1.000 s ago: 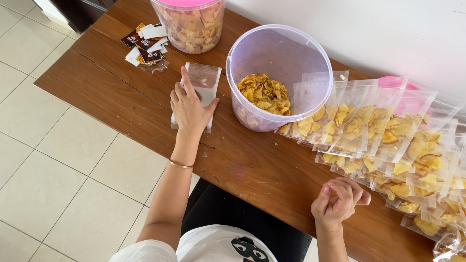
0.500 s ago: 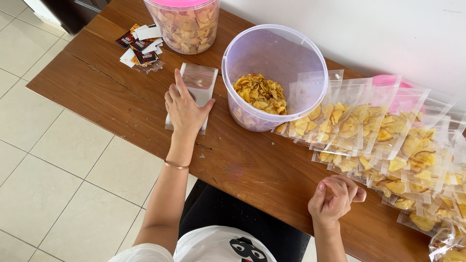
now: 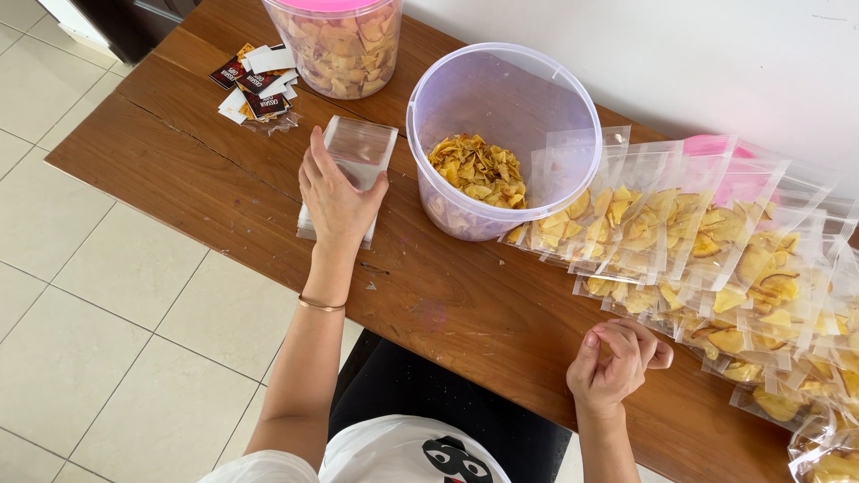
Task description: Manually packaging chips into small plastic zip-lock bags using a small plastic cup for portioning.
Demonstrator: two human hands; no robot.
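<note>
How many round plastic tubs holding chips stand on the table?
2. One open tub stands mid-table, beside the filled bags. One tub with a pink lid stands at the table's far edge, partly cut off by the frame.

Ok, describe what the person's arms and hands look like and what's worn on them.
Both forearms are bare, no sleeves reaching them. The left hand has a thin gold-coloured bangle at the wrist. The right hand shows no ring, watch or glove.

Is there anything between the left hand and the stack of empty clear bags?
Nothing visible. The left hand already rests flat on the stack of empty clear bags, fingers spread over the top bag.
</note>
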